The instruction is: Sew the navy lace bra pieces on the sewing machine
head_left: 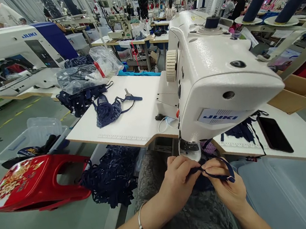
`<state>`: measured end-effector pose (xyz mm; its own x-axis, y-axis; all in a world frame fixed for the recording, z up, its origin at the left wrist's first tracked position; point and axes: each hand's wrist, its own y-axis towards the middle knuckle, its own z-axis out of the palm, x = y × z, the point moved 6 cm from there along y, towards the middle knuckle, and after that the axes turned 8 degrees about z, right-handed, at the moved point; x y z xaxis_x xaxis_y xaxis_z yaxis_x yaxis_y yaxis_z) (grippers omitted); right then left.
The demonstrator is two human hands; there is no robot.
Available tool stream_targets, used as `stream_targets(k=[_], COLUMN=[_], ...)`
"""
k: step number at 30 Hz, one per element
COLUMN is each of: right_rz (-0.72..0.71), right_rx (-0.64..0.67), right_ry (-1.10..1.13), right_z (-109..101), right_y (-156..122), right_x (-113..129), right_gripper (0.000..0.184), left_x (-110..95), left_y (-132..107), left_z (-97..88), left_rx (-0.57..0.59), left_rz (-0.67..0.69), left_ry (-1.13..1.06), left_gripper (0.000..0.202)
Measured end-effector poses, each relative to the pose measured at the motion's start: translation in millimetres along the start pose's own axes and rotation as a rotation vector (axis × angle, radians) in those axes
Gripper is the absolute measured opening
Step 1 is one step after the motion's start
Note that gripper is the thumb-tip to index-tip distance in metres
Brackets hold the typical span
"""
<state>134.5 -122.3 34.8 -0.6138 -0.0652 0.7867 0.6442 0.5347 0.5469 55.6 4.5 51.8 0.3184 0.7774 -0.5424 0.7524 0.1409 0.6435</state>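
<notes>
Navy strap (229,168) | axis crosswise | looping rightward | right hand (230,188) pinching

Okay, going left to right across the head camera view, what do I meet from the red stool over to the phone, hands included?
Red stool, heap of navy straps, left hand, right hand, dark phone.

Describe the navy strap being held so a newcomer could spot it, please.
Find the nearest JUKI sewing machine. Below its front end, the left hand and right hand hold the looped navy strap. Unlike the navy pile, it is held.
</notes>
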Motion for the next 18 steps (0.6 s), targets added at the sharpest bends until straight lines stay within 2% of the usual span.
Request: stream_targets(k=[5,8,10,13,16,18], right_rz=[-0.098,-0.055,0.055,0.302,0.488,0.515], right_rx=[-0.002,0.027,0.071,0.183,0.252,0.246], right_ry=[-0.016,-0.030,-0.041,-0.051,-0.100,-0.166], right_z=[0,0,2,6,11,13], right_y=[2,3,3,4,8,14], right_x=[7,7,2,-13,-27,-31], right_gripper=[0.027,0.021,0.014,0.005,0.014,0.018], left_x=[-2,-2,0,6,11,12], left_y=[0,2,1,-2,-3,-4], left_z=[-0.2,-0.6,0.6,4.0,-1.0,-6.7], left_rx=[-0.005,0.044,0.104,0.193,0.127,0.033], left_rz=[0.002,-0.019,-0.065,-0.134,-0.108,-0.048], left_ry=[-0.001,-0.007,-0.053,-0.093,0.117,0.306], left_gripper=[0.004,0.006,0.007,0.005,0.009,0.010])
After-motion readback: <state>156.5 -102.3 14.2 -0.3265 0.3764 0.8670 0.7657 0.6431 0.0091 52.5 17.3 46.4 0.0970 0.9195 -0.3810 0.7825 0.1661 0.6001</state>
